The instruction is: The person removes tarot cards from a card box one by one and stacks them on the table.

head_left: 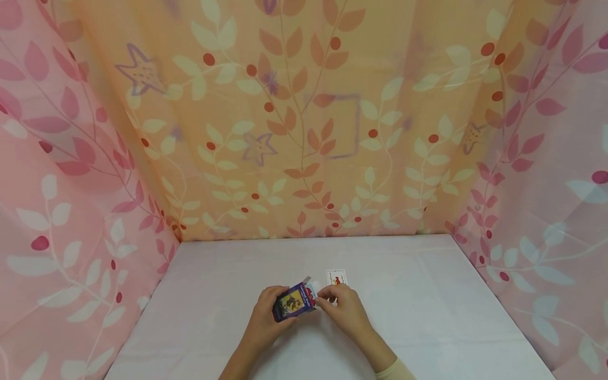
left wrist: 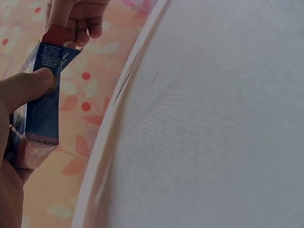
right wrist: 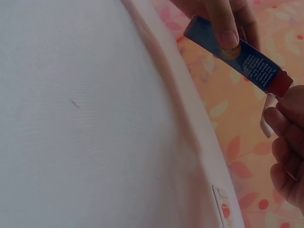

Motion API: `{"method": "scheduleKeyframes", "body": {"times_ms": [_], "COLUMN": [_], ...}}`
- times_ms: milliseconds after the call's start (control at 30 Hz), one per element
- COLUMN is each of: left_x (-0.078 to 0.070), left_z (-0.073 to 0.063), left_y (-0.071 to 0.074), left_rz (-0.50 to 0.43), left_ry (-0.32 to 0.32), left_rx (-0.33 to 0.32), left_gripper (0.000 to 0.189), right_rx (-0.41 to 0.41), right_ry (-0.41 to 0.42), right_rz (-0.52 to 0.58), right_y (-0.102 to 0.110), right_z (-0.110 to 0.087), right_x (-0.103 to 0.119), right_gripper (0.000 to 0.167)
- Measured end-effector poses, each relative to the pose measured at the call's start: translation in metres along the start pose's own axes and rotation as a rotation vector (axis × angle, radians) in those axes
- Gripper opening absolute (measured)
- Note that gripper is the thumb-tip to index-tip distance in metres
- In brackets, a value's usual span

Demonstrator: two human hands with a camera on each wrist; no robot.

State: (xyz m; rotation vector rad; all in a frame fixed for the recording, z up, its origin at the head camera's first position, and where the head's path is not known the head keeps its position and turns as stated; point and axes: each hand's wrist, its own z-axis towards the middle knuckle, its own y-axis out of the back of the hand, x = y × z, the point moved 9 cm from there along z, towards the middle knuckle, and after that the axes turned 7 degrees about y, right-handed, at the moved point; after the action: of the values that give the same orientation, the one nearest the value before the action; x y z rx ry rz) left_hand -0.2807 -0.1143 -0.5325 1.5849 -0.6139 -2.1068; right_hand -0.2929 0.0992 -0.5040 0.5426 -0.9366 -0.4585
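My left hand (head_left: 267, 318) grips a dark blue card box (head_left: 291, 305) with a yellow picture on its front, its thumb along the narrow side in the left wrist view. The box is tilted, and its end toward my right hand has a raised flap (left wrist: 71, 57). A red piece (right wrist: 280, 84) shows at that end. With thumb and forefinger, my right hand (head_left: 345, 310) pinches at this end of the box; its other fingers are curled. Whatever is inside the box is mostly hidden. Just behind my right hand, a white card (head_left: 336, 274) with a red figure lies on the table, partly covered.
A white-covered table (head_left: 228, 264) lies under both hands. Behind it hangs a yellow leaf-patterned curtain (head_left: 294, 200), with a pink curtain (head_left: 95, 211) on the left and another pink curtain (head_left: 537, 211) on the right.
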Motion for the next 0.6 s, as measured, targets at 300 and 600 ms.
{"method": "scheduleKeyframes", "body": {"times_ms": [300,600], "left_x": [0.0003,0.0000], "left_z": [0.0004,0.0002], "left_y": [0.0006,0.0001], "left_rz": [-0.001,0.011], "left_ry": [-0.021,-0.011], "left_rx": [-0.012,-0.009], "left_gripper": [0.077,0.077], "right_rx": [-0.038,-0.015], "right_ry": [0.004,-0.046], "right_rz": [0.005,0.057], "right_y": [0.0057,0.0070], "right_z": [0.0006,0.0014], "right_x": [0.0002,-0.0044], "right_gripper": [0.009,0.008]}}
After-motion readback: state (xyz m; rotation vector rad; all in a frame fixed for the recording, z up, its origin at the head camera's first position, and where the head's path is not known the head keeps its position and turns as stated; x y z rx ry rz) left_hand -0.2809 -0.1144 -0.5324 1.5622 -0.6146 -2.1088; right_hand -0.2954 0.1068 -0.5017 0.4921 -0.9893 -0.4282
